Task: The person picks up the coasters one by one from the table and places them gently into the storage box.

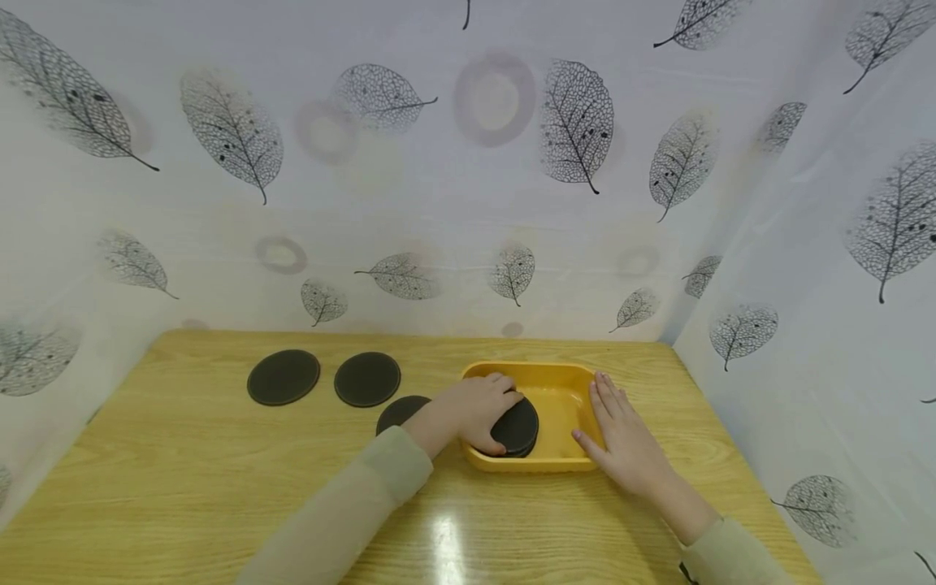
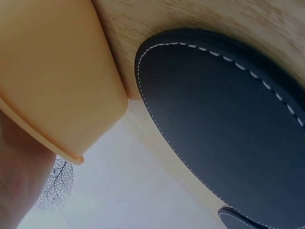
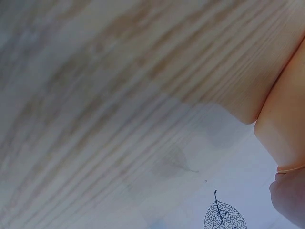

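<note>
Disc one [image 1: 283, 377], black and round, lies leftmost on the wooden table [image 1: 219, 487]. Apart from it we see disc two [image 1: 367, 379], then disc three [image 1: 400, 413], partly covered by the left arm [image 1: 336, 516]. These three are left outside the yellow tray [image 1: 563, 414]. Next, our left hand [image 1: 475, 410] reaches into the tray's left half, thumb and fingers curled round the edge of the top disc [image 1: 516, 426]; its rim looks layered, so we judge at least one disc lies underneath, though we cannot count them. We would call the work partly done. Rightmost, our right hand [image 1: 627, 439] rests straight-fingered on the tray's right rim, gripping nothing.
</note>
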The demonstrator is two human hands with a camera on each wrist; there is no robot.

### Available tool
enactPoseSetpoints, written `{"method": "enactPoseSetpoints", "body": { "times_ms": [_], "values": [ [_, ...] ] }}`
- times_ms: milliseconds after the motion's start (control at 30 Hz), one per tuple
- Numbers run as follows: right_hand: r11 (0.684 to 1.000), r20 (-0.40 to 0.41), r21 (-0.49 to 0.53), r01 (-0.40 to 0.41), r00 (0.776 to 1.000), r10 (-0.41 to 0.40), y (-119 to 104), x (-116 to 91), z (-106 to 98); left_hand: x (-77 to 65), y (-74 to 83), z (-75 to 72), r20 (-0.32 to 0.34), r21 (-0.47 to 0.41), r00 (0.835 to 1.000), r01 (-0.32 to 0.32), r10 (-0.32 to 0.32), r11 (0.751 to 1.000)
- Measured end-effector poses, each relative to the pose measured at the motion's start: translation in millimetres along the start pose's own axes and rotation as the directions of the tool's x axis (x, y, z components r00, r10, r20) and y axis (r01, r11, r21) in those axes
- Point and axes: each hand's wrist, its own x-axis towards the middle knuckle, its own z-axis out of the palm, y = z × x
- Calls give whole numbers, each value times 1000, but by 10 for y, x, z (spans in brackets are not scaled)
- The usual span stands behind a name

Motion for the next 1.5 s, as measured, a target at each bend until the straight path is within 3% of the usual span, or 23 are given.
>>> {"method": "enactPoseSetpoints", "body": {
  "times_ms": [300,867,1200,1500],
  "values": [
    [1000,-6,-5,1,1000,-1,24,-3,11,-77,-32,-25,-39,-42,999,-15,14,999],
    [1000,-6,10,4,1000,-4,14,-3,11,-540,-260,-151,-231,-142,973,-62,28,988],
    [1000,-6,13,0,1000,0,3,3,5,-844,-426,-88,-303,-119,953,-17,-20,993],
    [1000,-13,8,5,1000,-5,-12,-9,1,-1062,-547,53,-276,-151,956,56,-97,987]
  ]
}}
